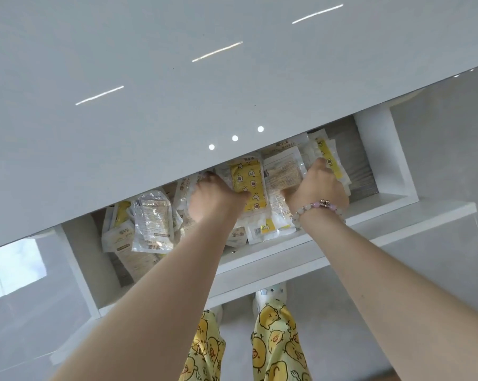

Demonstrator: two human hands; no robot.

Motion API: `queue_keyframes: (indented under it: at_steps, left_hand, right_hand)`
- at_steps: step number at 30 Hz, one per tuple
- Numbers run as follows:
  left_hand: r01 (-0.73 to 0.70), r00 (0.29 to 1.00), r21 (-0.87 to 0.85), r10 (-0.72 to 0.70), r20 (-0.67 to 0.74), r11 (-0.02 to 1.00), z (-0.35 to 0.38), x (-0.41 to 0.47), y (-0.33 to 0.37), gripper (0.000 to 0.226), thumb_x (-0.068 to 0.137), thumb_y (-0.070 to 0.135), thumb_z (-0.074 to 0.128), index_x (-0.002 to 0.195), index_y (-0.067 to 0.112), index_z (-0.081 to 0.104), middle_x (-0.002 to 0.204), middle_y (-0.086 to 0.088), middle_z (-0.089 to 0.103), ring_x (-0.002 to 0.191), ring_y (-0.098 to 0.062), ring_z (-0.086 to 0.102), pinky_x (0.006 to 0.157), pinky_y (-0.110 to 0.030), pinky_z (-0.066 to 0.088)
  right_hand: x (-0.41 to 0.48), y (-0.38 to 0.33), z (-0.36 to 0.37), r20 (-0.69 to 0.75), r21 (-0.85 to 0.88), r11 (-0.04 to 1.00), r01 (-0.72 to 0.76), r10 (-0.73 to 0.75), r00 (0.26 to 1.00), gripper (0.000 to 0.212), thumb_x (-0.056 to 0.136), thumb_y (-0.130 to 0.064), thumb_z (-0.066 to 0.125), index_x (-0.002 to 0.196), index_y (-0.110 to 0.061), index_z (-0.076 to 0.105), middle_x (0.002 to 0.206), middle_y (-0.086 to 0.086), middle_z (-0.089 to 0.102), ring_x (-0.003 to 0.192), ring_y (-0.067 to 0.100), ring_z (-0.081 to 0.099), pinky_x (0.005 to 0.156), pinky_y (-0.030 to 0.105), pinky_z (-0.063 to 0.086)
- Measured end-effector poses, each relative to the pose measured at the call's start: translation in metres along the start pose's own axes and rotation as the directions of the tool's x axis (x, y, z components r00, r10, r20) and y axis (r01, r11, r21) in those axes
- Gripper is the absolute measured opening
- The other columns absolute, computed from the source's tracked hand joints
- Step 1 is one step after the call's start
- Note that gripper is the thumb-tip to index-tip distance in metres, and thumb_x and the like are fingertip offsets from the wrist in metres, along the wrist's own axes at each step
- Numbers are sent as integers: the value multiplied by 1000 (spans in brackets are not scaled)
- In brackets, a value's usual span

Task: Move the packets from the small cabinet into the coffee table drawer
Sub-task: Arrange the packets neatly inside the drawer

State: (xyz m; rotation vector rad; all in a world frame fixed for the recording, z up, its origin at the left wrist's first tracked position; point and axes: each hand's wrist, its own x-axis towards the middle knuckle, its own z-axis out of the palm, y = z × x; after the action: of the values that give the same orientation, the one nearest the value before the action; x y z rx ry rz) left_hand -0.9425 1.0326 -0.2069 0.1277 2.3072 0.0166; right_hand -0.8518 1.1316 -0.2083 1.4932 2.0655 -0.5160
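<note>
Forearms (177,284) reach into drawer (381,149); right hand (317,188) grips packet stack (283,171); left hand (216,200) curled among packets (152,218), grip unclear. Depositing step, seemingly. Next: let go, withdraw, fetch more.

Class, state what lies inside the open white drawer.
Many clear and yellow packets fill the drawer; the left hand and right hand grip some. The tabletop hides the drawer's back part.

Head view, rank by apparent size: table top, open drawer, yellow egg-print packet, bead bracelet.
1. table top
2. drawer, partly hidden under the top
3. yellow packet
4. bracelet, nearer the camera yet smallest
</note>
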Motion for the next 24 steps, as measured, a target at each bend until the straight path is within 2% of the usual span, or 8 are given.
queue_keyframes:
  at_steps: [6,9,15,18,21,23,24]
  left_hand:
    - [3,996,10,-2,-84,1000,8,-9,1,82,81,48,68,138,4,28,130,-10,48,119,-26,51,68,-33,39]
    - [1,996,-32,-4,-84,999,7,-14,-3,75,81,43,69,133,5,31,131,-11,45,119,-28,49,69,-34,40]
    - [5,1000,-92,-8,-30,996,-12,-39,-9,72,84,37,68,137,6,29,136,-8,41,125,-26,45,76,-35,43]
    - [-1,1000,-113,0,-12,994,-20,-65,-13,66,88,32,63,138,6,28,138,-8,40,124,-26,46,83,-35,46]
    - [1,998,-173,10,63,985,-23,-94,-15,61,90,27,58,139,8,28,137,-7,42,119,-25,50,78,-32,45]
    - [55,992,-340,-11,130,939,-26,-111,-19,65,89,24,58,144,10,26,137,-6,44,117,-23,52,80,-30,45]
    - [125,985,-462,-53,166,878,-27,-116,-22,66,88,21,58,145,11,26,133,-6,47,110,-21,55,79,-27,46]
  right_hand:
    - [-4,2,-6,-67,12,1000,1,-1,998,67,87,-20,64,139,-1,25,131,14,48,112,32,57,63,32,37]
    - [-9,3,-12,-63,2,1000,9,-9,998,64,87,-16,63,137,-2,26,132,14,45,115,32,54,65,34,37]
    - [-33,2,-34,-50,-27,998,65,-66,997,54,88,-10,60,134,-2,32,130,14,48,116,29,53,65,33,40]
    - [-52,3,-44,18,-17,996,90,-90,996,52,87,-15,60,133,-4,38,130,12,49,117,28,52,77,35,47]
    - [-74,3,-50,176,78,996,33,-47,983,47,87,-21,60,128,-8,44,127,9,52,116,27,53,91,37,48]
    - [-89,1,-48,273,188,981,-56,2,962,38,90,-20,56,125,-8,47,126,9,53,115,27,54,90,34,46]
    - [-96,-1,-47,314,240,962,-129,49,948,36,92,-18,53,126,-7,47,127,11,54,115,28,54,88,32,44]
